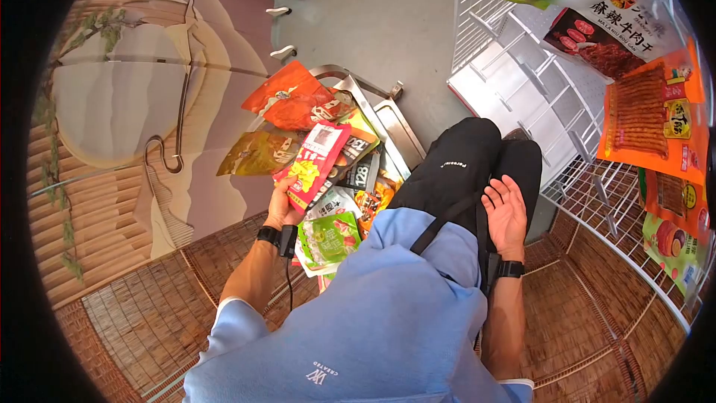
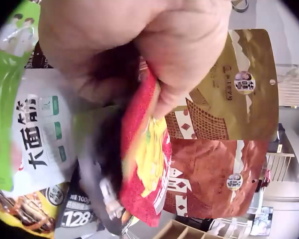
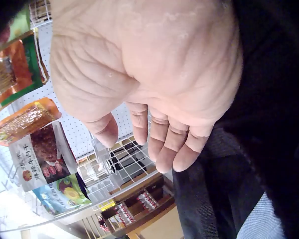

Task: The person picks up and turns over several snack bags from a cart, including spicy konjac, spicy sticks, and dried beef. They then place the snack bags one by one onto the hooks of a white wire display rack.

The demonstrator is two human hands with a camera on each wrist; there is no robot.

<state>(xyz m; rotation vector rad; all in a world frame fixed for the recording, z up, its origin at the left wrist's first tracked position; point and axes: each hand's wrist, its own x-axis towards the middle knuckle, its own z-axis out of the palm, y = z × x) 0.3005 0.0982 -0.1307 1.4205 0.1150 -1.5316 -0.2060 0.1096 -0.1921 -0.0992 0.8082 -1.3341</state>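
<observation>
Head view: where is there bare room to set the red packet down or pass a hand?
Bare: grey floor between the metal-rimmed tray and the wire rack; woven surface between the right forearm and the rack. Crowded: the tray, heaped with packets below the left hand, and the rack's side, lined with snack bags.

A red snack packet (image 1: 322,158) printed with yellow food slants left of the head view's centre, pinched near its lower end.

Packet pile (image 1: 328,239) left of person's legs (image 1: 447,172); rack (image 1: 514,93) right, bags (image 1: 643,116) on it.
</observation>
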